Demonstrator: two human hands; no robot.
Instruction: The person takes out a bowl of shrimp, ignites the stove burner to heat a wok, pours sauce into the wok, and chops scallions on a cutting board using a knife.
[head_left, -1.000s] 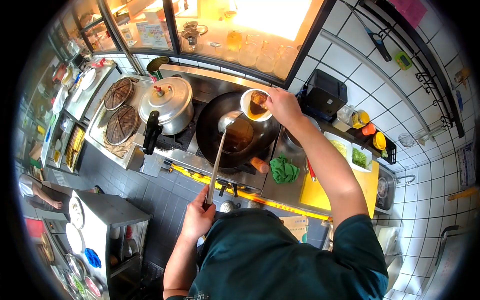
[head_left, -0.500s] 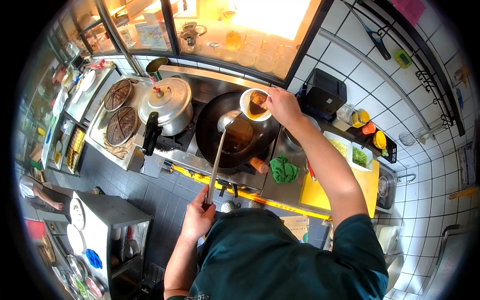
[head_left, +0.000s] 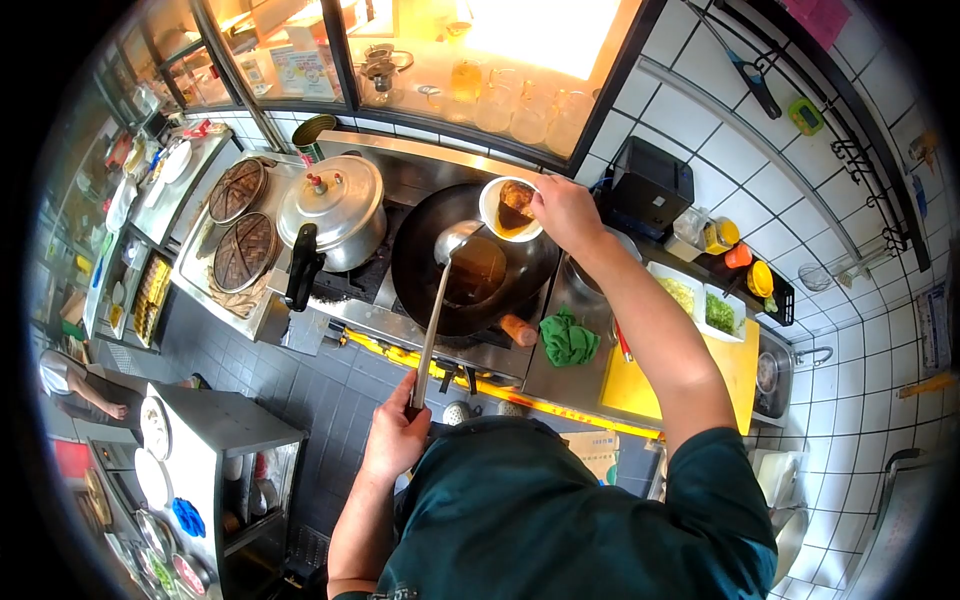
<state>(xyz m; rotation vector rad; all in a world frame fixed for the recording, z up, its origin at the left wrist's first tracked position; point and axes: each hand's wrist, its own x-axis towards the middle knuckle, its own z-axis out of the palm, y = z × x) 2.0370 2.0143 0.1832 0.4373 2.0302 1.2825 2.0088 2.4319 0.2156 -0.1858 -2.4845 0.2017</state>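
My left hand (head_left: pixel 395 437) is closed around the handle of a long metal ladle (head_left: pixel 431 330). The ladle's bowl rests inside a dark wok (head_left: pixel 415 270), at its upper left side. Brown liquid lies in the bottom of the wok. My right hand (head_left: pixel 567 213) grips the right rim of a white bowl (head_left: pixel 490 208), tilted above the wok's upper right edge. In the bowl are a browned piece of food (head_left: pixel 517 195) and dark sauce; I cannot tell what the food is. The wok's wooden handle (head_left: pixel 518 330) points toward my body.
Left of the wok stands a lidded pressure cooker (head_left: pixel 335 215) with a black handle. A green cloth (head_left: pixel 568 338) lies right of the wok, near a yellow cutting board (head_left: pixel 735 370) and white containers of chopped greens (head_left: pixel 720 312). Another person's arm (head_left: pixel 95 393) shows at far left.
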